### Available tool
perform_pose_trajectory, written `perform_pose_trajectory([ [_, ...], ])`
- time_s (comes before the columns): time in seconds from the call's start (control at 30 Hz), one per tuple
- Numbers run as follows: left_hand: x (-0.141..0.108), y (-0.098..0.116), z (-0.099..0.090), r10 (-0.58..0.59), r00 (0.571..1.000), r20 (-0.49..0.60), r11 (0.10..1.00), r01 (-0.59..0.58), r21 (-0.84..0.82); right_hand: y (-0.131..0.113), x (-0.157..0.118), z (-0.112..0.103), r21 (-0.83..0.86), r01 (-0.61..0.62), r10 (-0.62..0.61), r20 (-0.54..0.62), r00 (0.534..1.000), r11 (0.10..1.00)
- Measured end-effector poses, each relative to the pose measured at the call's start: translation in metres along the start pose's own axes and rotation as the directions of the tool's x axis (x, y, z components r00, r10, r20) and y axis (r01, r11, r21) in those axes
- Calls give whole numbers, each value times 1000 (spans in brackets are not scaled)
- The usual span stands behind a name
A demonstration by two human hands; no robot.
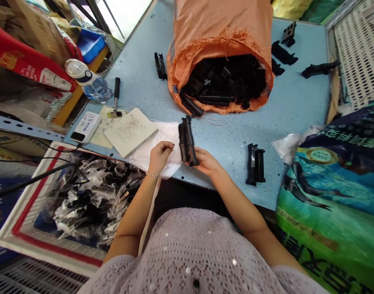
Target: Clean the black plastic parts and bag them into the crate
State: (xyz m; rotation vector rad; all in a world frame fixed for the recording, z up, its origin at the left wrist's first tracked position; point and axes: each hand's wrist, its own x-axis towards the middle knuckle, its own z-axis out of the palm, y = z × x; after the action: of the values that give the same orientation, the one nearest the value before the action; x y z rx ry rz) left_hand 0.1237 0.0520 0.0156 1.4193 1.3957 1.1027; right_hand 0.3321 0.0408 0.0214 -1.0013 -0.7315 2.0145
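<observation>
My right hand (206,161) holds a long black plastic part (187,141) upright over the table's front edge, with two parallel bars and small lugs at its ends. Left of it, my left hand (160,157) is closed, thumb and fingertips together. Whatever it may pinch is too small to make out. Under and beside this hand lie thin white plastic bags (171,132). Another black part of the same kind (255,164) rests on the table to the right. Beyond my hands, an orange woven sack (223,24) lies with its mouth towards me, full of such black parts (226,81).
On the blue table (223,139) are a square plate (130,131), a hammer (116,98), a white device (86,127) and a water bottle (93,83). A white crate (24,208) with bagged parts stands lower left. A green-blue sack (330,196) borders the right side.
</observation>
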Motion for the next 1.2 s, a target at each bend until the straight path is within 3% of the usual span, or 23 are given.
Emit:
perform_pose_trajectory([
  [0.07,-3,1,-6,86,995,54,959,-97,266,4,19,14,23,-23,24,-12,1000,999],
  [0.13,-6,0,-15,124,991,58,871,-137,471,5,22,14,-44,26,-30,-110,993,999],
  [0.23,-7,-6,-27,139,989,45,814,-140,564,2,-1,2,-152,103,-132,-194,972,983],
  [0.27,-7,-7,-29,142,989,50,819,-146,555,1,-11,-2,-158,74,-99,-159,982,985],
  [0.33,-7,-10,-31,154,986,57,840,-161,518,1,-28,-7,-128,-80,80,-5,997,989],
  [0.4,-10,-9,-30,189,981,53,850,-190,492,6,-32,-6,-66,-250,258,158,953,966],
  [0.47,-21,-6,-27,281,956,81,824,-284,489,13,-24,-3,29,-322,308,229,924,946],
  [0.57,-45,1,-17,469,844,260,731,-536,423,24,-3,4,77,-219,209,123,970,973],
  [0.63,-61,4,-9,517,773,369,702,-629,335,29,3,12,-99,-70,67,-36,997,993],
  [0.7,-72,11,-4,491,768,412,728,-621,289,32,-3,22,-380,65,-130,-148,980,922],
  [0.77,-81,25,-9,458,793,402,759,-584,288,31,-19,34,-558,159,-247,-87,965,814],
  [0.8,-87,35,-17,435,815,383,777,-555,298,28,-29,38,-578,194,-241,-5,971,793],
  [0.9,-115,67,-67,256,898,357,851,-385,357,14,-59,39,-517,212,-85,258,962,829],
  [0.93,-126,72,-93,164,910,381,866,-317,386,7,-69,32,-517,202,-67,268,961,832],
  [1.0,-142,61,-152,-7,908,419,845,-219,488,-10,-89,8,-595,188,-127,144,981,782],
  [1.07,-144,22,-211,-38,949,314,785,-166,597,-27,-109,-27,-760,125,-293,-90,952,638],
  [1.13,-133,-33,-261,-81,984,160,693,-60,718,-42,-130,-67,-913,-91,-479,-291,828,397],
  [1.2,-116,-82,-297,-85,995,-48,584,89,807,-51,-147,-102,-898,-416,-573,-420,704,147],
])
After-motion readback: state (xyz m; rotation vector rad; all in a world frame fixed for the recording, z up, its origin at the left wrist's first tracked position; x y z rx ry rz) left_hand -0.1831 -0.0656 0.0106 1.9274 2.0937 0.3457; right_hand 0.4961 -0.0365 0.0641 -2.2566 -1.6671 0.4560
